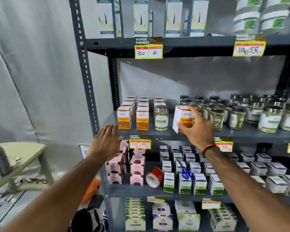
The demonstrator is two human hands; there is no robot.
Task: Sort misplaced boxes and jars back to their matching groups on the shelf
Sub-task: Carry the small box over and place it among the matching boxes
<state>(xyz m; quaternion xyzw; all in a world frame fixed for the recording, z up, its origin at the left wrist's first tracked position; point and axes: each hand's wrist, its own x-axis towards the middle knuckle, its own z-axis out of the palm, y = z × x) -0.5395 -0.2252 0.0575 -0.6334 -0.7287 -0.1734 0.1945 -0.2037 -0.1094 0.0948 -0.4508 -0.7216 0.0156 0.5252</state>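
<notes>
My right hand [195,127] grips a white-and-orange turmeric box [182,118], tilted, at the front of the middle shelf [208,133], just left of the group of green-labelled jars [241,113]. Rows of matching turmeric boxes [132,114] stand at the shelf's left end. One green-labelled jar [161,118] stands alone between those boxes and the held box, in front of a third row of boxes. My left hand [106,142] hovers open and flat in front of the shelf's left edge, holding nothing.
The grey steel upright [86,77] frames the shelf's left side. Below are pink boxes [136,166], a red tape roll [155,176], blue-handled scissors [187,173] and green-white boxes [199,183]. A small table [27,154] with a metal bottle [0,158] stands at left.
</notes>
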